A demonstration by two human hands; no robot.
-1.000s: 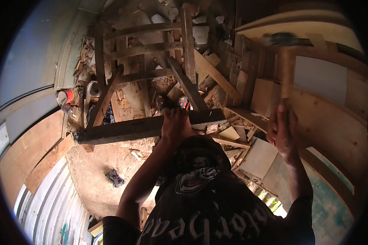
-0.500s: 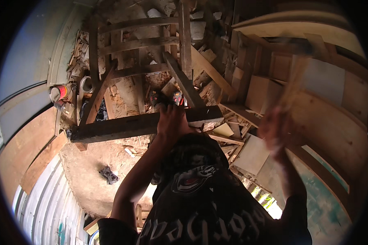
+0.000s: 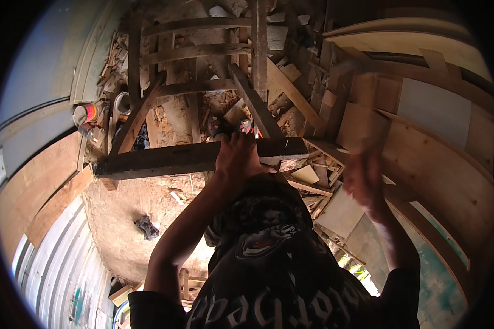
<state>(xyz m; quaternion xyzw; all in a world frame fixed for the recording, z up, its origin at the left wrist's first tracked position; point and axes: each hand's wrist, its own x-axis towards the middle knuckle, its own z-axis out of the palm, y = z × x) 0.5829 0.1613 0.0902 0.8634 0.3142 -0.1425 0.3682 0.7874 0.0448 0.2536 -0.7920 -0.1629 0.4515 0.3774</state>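
Observation:
A dark wooden beam (image 3: 170, 159) lies crosswise in front of me, resting on the slanting legs of a wooden frame (image 3: 197, 55). My left hand (image 3: 237, 156) grips the beam right of its middle, fingers over the far edge and thumb stretched to the right. A thin pale sliver, possibly a nail, shows on the beam near its right end. Raised to the right of the beam, my right hand (image 3: 363, 178) is closed around the handle of a hammer (image 3: 375, 123). Both hand and hammer are smeared by motion, and the hammer's head is hardly visible.
Wood scraps (image 3: 307, 174) lie beneath the beam's right end. Wooden panels (image 3: 439, 148) lean along the right side. At left are a can with a red and yellow label (image 3: 88, 113) and a corrugated metal sheet (image 3: 49, 268). A crumpled dark bag (image 3: 146, 227) lies on the floor.
The hammer has swung in my right hand and is more blurred, its head no longer distinct. My left hand stays on the beam. The whole view has shifted slightly.

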